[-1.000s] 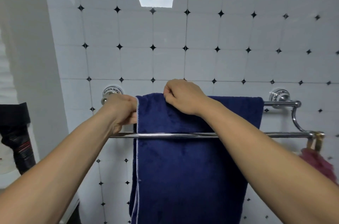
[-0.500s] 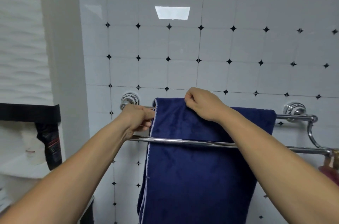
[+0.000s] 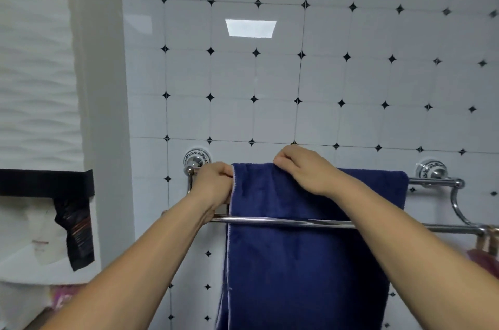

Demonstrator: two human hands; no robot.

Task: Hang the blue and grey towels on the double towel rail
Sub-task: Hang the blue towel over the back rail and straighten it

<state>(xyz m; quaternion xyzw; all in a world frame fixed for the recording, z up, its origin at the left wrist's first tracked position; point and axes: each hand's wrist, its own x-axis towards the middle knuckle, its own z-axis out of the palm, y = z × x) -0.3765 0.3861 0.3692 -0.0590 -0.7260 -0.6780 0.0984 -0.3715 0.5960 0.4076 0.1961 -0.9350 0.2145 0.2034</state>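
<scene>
Clamping curled fingers (image 3: pixel 226 170) of left hand (image 3: pixel 214 186) on left edge of blue towel (image 3: pixel 297 270), at rear bar of double towel rail (image 3: pixel 270 220), near its left end. Pinching top fold with curled fingers (image 3: pixel 283 160) of right hand (image 3: pixel 306 171), just right along same bar. Reaching over front bar with both forearms. Hanging towel off rear bar, down behind front bar.

so the towel (image 3: pixel 310 262) hangs over the back bar (image 3: pixel 432 182), behind the front bar (image 3: pixel 270 220); left hand (image 3: pixel 214 183) grips its 10 o'clock, right hand (image 3: pixel 305 170) its 12 o'clock
</scene>
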